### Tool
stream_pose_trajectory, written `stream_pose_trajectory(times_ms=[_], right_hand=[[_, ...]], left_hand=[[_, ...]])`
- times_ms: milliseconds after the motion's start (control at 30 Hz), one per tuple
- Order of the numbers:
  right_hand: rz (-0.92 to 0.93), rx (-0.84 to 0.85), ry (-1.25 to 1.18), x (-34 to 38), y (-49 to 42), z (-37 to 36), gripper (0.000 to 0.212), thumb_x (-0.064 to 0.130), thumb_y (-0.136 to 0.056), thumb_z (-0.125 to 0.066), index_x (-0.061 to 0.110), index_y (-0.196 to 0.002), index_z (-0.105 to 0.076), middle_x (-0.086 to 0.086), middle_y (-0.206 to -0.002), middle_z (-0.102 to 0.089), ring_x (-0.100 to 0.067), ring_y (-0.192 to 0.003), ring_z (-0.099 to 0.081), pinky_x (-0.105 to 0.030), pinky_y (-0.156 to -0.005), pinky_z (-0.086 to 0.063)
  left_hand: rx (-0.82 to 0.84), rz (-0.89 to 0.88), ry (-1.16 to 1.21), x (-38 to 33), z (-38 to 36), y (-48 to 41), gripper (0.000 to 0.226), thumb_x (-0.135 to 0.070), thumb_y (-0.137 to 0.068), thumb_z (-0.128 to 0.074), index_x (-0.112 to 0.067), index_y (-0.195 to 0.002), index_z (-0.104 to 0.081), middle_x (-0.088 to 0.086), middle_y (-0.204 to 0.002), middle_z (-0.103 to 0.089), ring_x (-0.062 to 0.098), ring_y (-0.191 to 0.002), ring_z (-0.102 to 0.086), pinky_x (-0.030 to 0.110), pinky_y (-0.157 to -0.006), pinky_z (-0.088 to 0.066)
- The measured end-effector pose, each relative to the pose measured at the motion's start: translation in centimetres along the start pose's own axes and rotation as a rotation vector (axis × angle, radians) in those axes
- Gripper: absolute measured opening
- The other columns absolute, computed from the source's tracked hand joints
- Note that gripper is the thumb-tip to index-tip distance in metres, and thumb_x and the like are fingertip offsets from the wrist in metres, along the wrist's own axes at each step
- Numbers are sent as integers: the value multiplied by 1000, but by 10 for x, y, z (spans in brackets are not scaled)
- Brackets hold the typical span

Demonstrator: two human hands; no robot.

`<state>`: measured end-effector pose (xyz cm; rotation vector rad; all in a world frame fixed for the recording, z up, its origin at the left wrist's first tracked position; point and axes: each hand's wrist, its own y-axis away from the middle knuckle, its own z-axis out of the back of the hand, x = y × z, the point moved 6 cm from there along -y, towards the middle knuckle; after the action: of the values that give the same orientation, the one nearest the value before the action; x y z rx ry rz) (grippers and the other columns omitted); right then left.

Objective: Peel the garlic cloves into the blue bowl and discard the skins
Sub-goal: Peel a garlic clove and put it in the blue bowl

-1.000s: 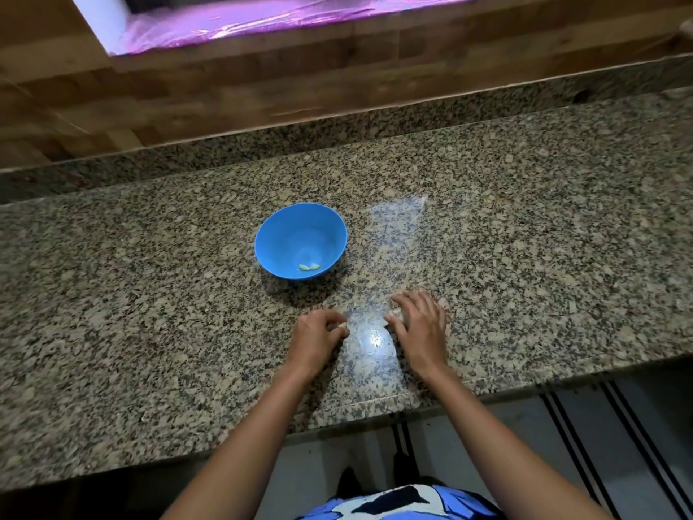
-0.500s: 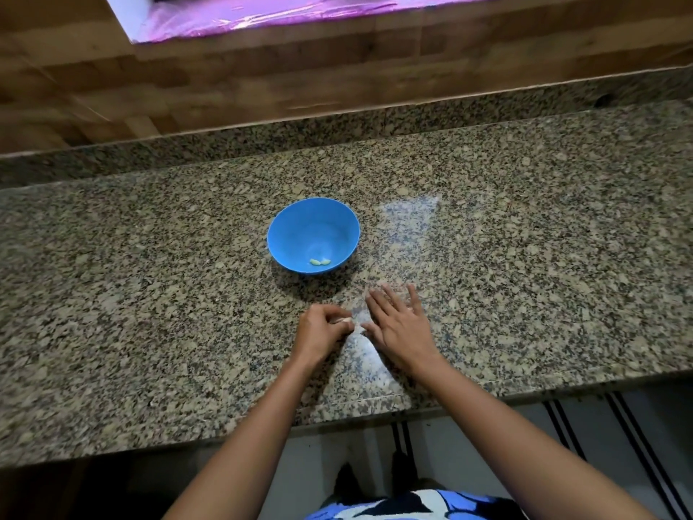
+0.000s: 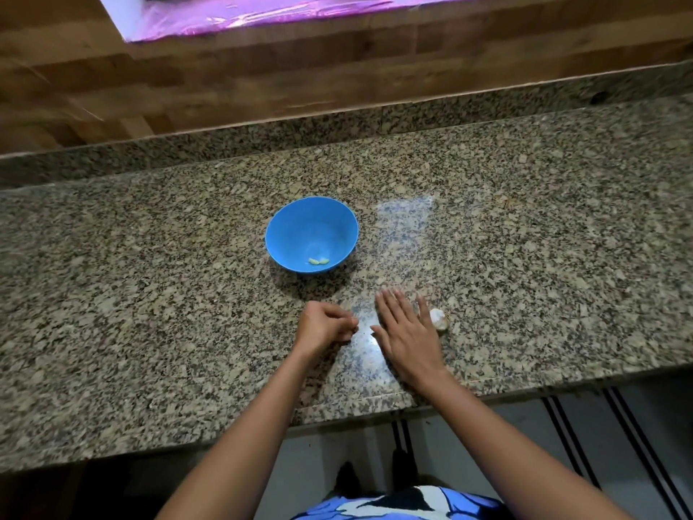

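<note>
The blue bowl (image 3: 296,227) stands on the granite counter (image 3: 150,294) with two peeled pale-yellow garlic cloves (image 3: 318,261) at its bottom. My left hand (image 3: 322,326) rests on the counter in front of the bowl, its fingers curled in against the thumb as if pinching a small bit of garlic skin, which I can barely see. Flat on the counter just to its right lies my right hand (image 3: 407,332), fingers straight. An unpeeled whitish garlic piece (image 3: 438,318) sits beside that hand's little finger.
The counter's front edge (image 3: 375,407) runs just under my wrists, with floor below it. A low granite upstand (image 3: 337,129) and a wooden wall close off the back. Bare granite stretches left and right of the bowl.
My right hand swept left toward the left hand and now lies flat with fingers straight, uncovering the garlic piece on its right. The left hand stayed curled in place.
</note>
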<state>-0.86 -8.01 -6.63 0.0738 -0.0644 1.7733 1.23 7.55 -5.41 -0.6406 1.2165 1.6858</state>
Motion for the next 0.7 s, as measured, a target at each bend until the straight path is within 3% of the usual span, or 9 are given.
stream_pose_trajectory(times_ms=[133,300,467,600,700], right_hand=[[-29,35,-32,-2,1,-9,68,46,-99,-3,9,-136,-46,-5,-141,-46,-19,-132,-41,-44,-112,-9],[-32,18,-66,0,1,-9,66,47,-99,-4,9,-137,-44,-5,-143,-44,-19,-133,-38,-42,-113,-8],[-34,39,-107,-3,2,-16,62,47,-99,-6,13,-143,-33,-1,-148,-33,-15,-138,-24,-36,-113,0],[-28,27,-118,-3,2,-16,58,46,-98,-9,15,-144,-28,1,-150,-29,-13,-139,-15,-33,-113,9],[-23,-2,-128,-2,1,-15,59,47,-97,-7,17,-146,-18,3,-152,-18,-12,-140,-6,-31,-112,17]], left_hand=[[62,6,-94,-2,3,-5,12,-6,-77,-76,3,-84,-72,15,-76,-72,30,-69,-70,38,-70,-60],[71,-14,-282,-13,1,-8,9,-8,-77,-77,-1,-79,-71,7,-68,-71,14,-59,-68,29,-61,-59],[116,67,-291,-17,-1,-16,8,-3,-77,-75,2,-74,-70,6,-63,-69,18,-56,-67,31,-59,-59],[162,98,-220,-17,-2,-18,10,3,-78,-73,9,-80,-67,16,-71,-70,26,-59,-67,36,-60,-59],[259,104,-158,-16,1,-17,12,3,-81,-69,13,-89,-66,20,-75,-67,22,-58,-62,27,-56,-57]])
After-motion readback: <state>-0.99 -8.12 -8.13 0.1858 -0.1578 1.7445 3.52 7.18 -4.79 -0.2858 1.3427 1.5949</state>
